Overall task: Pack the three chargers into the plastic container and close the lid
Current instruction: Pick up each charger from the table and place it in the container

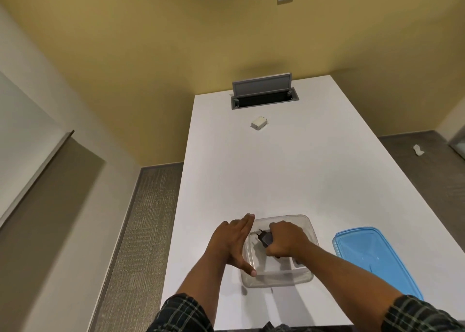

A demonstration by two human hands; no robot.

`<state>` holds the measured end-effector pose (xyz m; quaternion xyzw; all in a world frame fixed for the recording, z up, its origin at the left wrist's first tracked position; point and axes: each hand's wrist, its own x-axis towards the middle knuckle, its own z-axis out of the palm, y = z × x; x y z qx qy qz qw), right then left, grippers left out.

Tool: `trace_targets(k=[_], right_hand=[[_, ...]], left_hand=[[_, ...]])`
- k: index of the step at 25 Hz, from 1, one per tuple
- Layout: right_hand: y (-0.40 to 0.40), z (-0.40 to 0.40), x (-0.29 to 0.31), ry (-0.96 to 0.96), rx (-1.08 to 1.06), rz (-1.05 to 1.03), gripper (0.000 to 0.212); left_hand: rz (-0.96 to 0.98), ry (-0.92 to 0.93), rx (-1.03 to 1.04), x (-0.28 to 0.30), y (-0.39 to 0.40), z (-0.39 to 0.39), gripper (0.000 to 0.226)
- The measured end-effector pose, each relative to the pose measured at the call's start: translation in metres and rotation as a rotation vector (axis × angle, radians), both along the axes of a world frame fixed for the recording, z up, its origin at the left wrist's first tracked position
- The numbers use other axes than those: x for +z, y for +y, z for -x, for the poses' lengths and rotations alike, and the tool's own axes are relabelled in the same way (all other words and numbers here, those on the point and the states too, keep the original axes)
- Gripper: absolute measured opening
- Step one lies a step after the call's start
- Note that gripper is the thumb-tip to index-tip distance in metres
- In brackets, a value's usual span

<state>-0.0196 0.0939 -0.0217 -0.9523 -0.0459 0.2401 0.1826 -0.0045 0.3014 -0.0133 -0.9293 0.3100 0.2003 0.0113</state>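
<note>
Black charger (264,240) sits w/ the right hand (284,238) closed round it inside the container (302,276), left hand (235,241) flat, holding nothing, bracing its wall (steadying, prob.); white charger (259,123) lies well beyond, lid (372,258) just right.

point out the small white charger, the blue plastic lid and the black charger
small white charger (259,123), head view, on its top face
blue plastic lid (372,258), head view, on its flat middle
black charger (264,238), head view, on its body beside the right hand's fingers
</note>
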Motion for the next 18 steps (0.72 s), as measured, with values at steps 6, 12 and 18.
trace_targets(k=[6, 12, 18], right_hand=[[0.023, 0.011, -0.029, 0.111, -0.158, -0.061, 0.015], [0.044, 0.011, -0.042, 0.124, -0.174, -0.014, 0.05], [0.054, 0.008, -0.039, 0.188, -0.132, -0.002, 0.065]], left_hand=[[-0.066, 0.02, 0.046, -0.002, -0.004, 0.009, 0.154], [-0.07, -0.007, 0.062, -0.012, -0.002, 0.007, 0.147], [-0.058, 0.002, 0.059, -0.015, -0.003, 0.004, 0.148]])
